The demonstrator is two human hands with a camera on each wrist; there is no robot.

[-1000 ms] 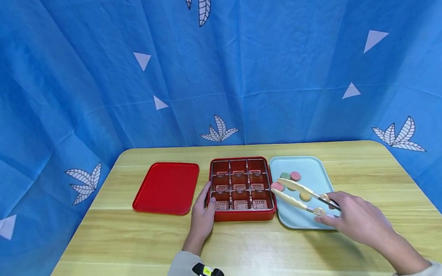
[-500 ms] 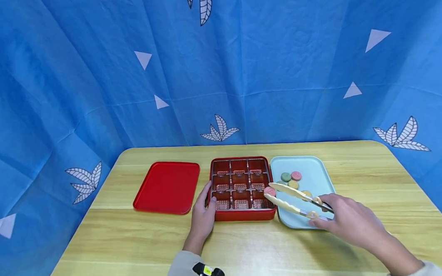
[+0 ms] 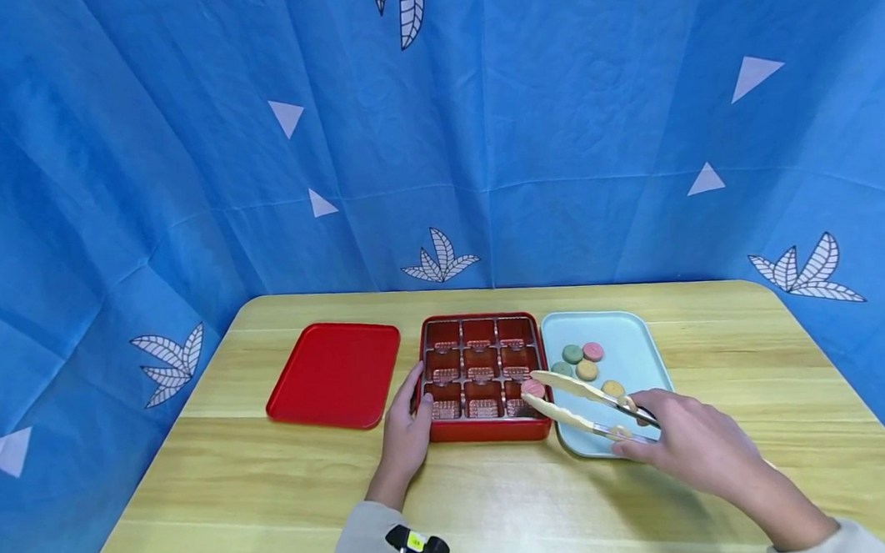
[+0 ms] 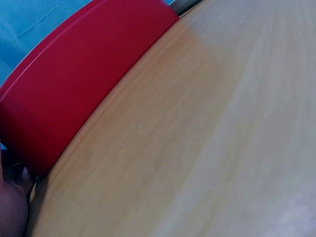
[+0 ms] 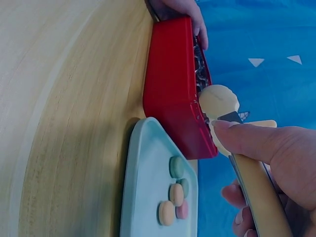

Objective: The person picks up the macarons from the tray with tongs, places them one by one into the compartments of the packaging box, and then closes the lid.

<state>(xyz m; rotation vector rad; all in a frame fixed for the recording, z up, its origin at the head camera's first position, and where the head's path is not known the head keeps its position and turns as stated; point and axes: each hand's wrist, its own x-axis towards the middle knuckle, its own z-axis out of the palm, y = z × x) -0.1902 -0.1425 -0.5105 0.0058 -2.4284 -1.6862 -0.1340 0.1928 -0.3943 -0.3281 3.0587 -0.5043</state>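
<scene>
In the head view my left hand (image 3: 407, 433) grips the left wall of a red box (image 3: 488, 430), its thumb at the rim. The box has a clear insert of square compartments. My right hand (image 3: 695, 439) holds tongs (image 3: 583, 388) with cream scalloped tips and metal arms. Between the tips is a pink macaron (image 3: 533, 388), over the box's front right compartment. From the right wrist view, the rounded tong tips (image 5: 218, 102) are at the box's rim and hide the macaron. Only part of my left hand (image 4: 12, 210) shows in the left wrist view, against the box's corner.
A light blue tray (image 3: 636, 333) right of the box bears several macarons, including a green one (image 3: 572, 354), a pink one (image 3: 592, 352) and a yellow one (image 3: 612, 389). Left lies a red lid (image 3: 335, 374) on the wooden table (image 3: 221, 488). A blue curtain (image 3: 555, 137) hangs behind.
My right hand has moved left with the tongs, carrying the pink macaron from the blue tray's left edge to over the box's front right compartment. My left hand stays on the box.
</scene>
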